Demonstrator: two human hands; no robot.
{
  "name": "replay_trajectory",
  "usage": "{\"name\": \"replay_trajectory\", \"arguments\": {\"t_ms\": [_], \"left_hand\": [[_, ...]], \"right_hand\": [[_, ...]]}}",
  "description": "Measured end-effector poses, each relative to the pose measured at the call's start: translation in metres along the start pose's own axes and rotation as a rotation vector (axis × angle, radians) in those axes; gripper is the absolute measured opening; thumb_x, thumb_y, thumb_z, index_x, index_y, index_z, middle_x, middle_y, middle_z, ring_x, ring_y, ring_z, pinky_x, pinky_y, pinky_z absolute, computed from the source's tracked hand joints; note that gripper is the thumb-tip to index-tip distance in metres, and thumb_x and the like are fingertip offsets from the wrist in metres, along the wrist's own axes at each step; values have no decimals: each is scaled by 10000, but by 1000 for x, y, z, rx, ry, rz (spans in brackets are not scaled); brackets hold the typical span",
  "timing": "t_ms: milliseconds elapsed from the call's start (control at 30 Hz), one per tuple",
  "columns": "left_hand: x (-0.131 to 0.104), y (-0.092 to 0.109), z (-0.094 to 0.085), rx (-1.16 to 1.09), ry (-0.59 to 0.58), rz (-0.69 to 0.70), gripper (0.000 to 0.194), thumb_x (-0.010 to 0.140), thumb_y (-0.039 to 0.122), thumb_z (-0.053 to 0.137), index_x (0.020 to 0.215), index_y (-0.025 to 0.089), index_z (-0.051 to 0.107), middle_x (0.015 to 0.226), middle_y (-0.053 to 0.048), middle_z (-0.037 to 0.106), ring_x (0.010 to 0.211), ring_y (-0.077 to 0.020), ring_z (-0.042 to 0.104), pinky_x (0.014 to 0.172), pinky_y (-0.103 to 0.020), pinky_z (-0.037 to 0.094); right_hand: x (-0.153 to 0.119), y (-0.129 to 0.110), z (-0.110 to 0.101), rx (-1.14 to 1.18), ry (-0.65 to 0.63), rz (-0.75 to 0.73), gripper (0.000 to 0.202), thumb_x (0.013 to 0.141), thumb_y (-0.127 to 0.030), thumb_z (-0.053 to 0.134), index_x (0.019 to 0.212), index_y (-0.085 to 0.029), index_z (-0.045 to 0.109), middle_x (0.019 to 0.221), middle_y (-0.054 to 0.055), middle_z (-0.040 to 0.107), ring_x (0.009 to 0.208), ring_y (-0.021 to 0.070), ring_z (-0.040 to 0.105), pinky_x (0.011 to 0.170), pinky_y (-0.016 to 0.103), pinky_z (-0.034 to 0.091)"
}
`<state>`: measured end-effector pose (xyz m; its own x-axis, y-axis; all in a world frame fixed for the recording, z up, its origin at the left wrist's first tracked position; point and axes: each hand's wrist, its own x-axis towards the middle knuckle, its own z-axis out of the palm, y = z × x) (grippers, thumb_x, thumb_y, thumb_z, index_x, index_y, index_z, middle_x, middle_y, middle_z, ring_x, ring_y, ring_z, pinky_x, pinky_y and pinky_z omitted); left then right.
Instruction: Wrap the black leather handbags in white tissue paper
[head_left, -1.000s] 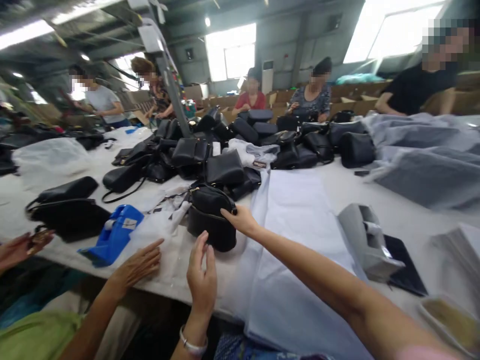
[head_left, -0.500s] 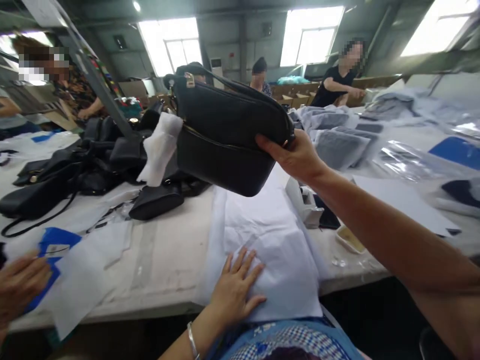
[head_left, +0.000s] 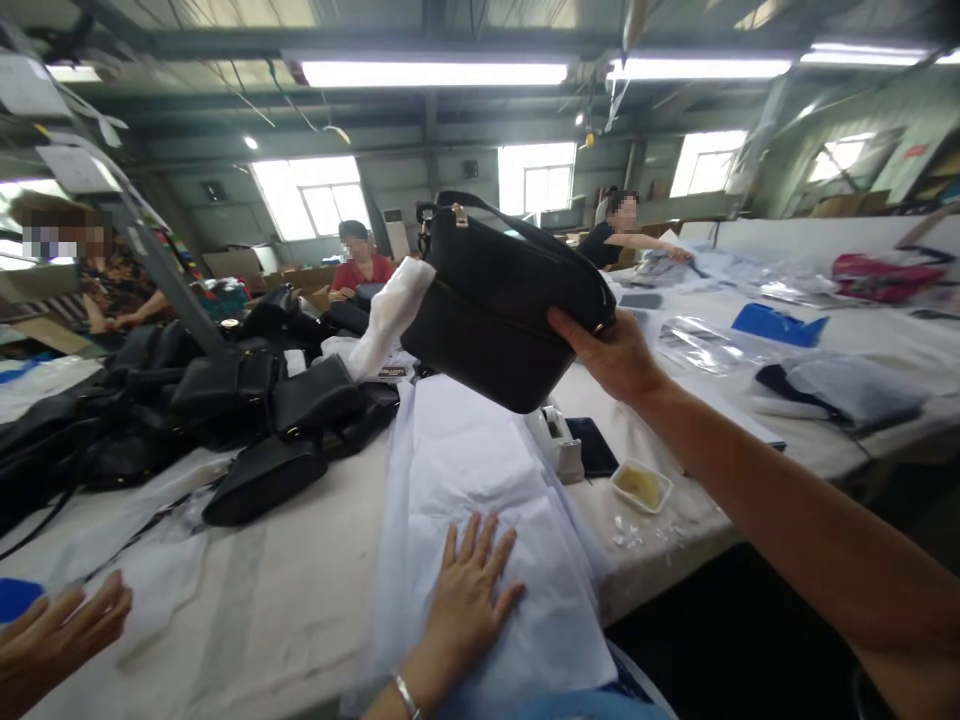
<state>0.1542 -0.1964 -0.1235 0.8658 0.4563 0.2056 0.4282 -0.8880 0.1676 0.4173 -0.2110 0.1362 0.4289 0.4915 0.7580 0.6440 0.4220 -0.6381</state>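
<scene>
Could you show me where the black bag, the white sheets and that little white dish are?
Black bag (head_left: 491, 325): head view, middle of the side facing the camera.
White sheets (head_left: 472, 455): head view, bare upper part of the top sheet.
White dish (head_left: 665, 492): head view, its right-hand wall.

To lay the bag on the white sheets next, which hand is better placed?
Probably the right hand: it holds the bag up by one end. The left hand lies spread on the sheets, apart from the bag.
</scene>
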Motion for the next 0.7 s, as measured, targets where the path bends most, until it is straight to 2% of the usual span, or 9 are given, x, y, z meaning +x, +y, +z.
{"name": "replay_trajectory", "arguments": {"t_ms": [100,200,267,333,400,467,533,633,700], "left_hand": [[-5,1,2,-111,-28,-15,596,954,550,455,1503,339,355,1600,-81,302,1486,-353,220,1163,-672,205],[-2,-11,-16,-442,23,-100,527,950,539,473,1429,320,486,1508,-78,474,1417,-298,400,1173,-594,274],[0,-26,-36,-734,185,-291,505,934,550,497,1345,268,577,1370,-97,619,1262,-265,585,1084,-486,453],[1,-44,-58,-927,440,-523,505,898,587,537,1198,198,655,1180,-116,717,1084,-261,688,902,-397,574],[-1,-60,-80,-961,692,-691,506,871,617,562,1061,160,666,1030,-111,739,999,-265,706,806,-364,589],[-1,-72,-98,-905,847,-729,505,868,615,571,1077,159,630,1062,-115,717,1062,-271,676,849,-373,572],[3,-79,-108,-842,856,-657,551,857,586,607,1228,181,562,1256,-134,646,1206,-279,602,965,-410,527],[16,-86,-115,-717,737,-531,800,799,509,714,1462,236,358,1508,-139,447,1383,-300,439,1101,-475,418],[23,-92,-119,-608,670,-500,937,760,430,767,1523,256,252,1568,-137,359,1432,-323,362,1142,-510,361]], "right_hand": [[-3,2,-10,-53,-56,-11,360,765,-515,741,762,-158,696,690,-12,631,690,168,586,622,276,518],[-10,9,-12,-91,-196,4,407,772,-543,712,637,-171,619,599,-31,552,586,132,510,525,242,447],[-17,15,-8,-116,-315,18,460,784,-561,685,566,-182,541,541,-43,485,526,110,444,477,233,387],[-22,24,-2,-136,-418,2,489,800,-565,662,537,-189,494,513,-47,446,499,102,405,462,235,352],[-28,32,8,-141,-492,-33,473,818,-554,646,548,-192,508,530,-43,471,505,109,421,475,239,358],[-32,40,21,-142,-558,-61,432,837,-532,637,584,-193,550,577,-31,536,529,122,466,497,242,383],[-36,46,35,-140,-628,-72,381,858,-506,626,636,-198,594,631,-16,597,565,141,518,519,247,411],[-41,53,52,-128,-724,-85,315,879,-483,612,725,-212,653,683,3,650,617,170,577,557,262,455],[-41,58,59,-109,-780,-97,286,882,-474,609,767,-222,681,701,10,670,636,182,600,580,271,480]]}}
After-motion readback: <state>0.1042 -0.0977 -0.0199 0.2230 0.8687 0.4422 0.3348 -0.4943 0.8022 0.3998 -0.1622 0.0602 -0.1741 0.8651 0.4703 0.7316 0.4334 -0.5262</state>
